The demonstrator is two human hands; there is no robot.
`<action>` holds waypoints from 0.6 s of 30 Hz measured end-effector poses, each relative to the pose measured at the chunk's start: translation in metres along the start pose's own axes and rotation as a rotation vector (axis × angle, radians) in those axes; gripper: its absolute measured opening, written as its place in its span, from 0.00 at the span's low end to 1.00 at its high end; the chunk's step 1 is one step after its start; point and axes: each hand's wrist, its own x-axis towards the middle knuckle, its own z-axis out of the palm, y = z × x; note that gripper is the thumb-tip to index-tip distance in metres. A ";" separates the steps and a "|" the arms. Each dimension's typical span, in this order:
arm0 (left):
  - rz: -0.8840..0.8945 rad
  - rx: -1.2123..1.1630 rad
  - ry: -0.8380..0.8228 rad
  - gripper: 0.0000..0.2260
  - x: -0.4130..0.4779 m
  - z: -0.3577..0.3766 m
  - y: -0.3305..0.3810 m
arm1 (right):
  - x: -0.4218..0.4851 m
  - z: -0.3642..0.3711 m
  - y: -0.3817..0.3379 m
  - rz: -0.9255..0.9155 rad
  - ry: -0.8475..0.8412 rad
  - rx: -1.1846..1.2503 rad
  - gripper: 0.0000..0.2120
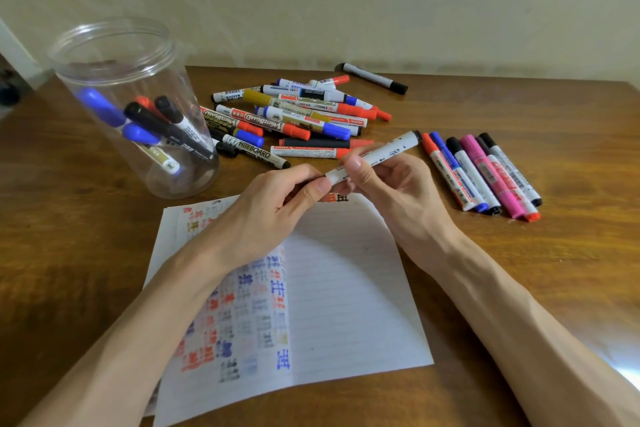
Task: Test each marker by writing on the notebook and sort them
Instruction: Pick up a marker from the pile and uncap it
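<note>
Markers (157, 121) are leaning inside a clear jar (104, 52) on the left of the brown table (69, 236). Next to it, a big pile of markers (294, 118) is lying in a heap, with one lone marker (374, 78) lying apart behind it. Nearer, the notebook (346, 288) is lying open, showing colour scribbles on its left part. Over its top edge, the left hand (273, 208) is pinching the dark end of a white marker (381, 151), fingers curling round it. The right hand (391, 184) is gripping the white body with thumb and fingers curling tight. Far right, a neat row of markers (485, 177) is lying side by side
</note>
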 end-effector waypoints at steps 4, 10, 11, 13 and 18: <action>-0.051 -0.007 -0.005 0.12 0.000 -0.004 -0.004 | 0.002 0.001 0.001 0.064 -0.067 0.184 0.15; -0.034 0.097 0.046 0.09 0.000 -0.001 -0.007 | -0.002 0.014 0.003 0.030 0.093 0.035 0.10; -0.030 0.099 0.038 0.10 -0.001 0.001 -0.007 | -0.002 0.014 0.003 0.011 0.102 -0.002 0.10; -0.027 0.101 0.044 0.12 -0.003 0.003 -0.006 | -0.002 0.014 0.003 -0.004 0.109 -0.024 0.10; 0.002 0.121 0.059 0.14 -0.001 0.004 -0.006 | -0.006 0.014 0.004 -0.047 0.139 -0.044 0.10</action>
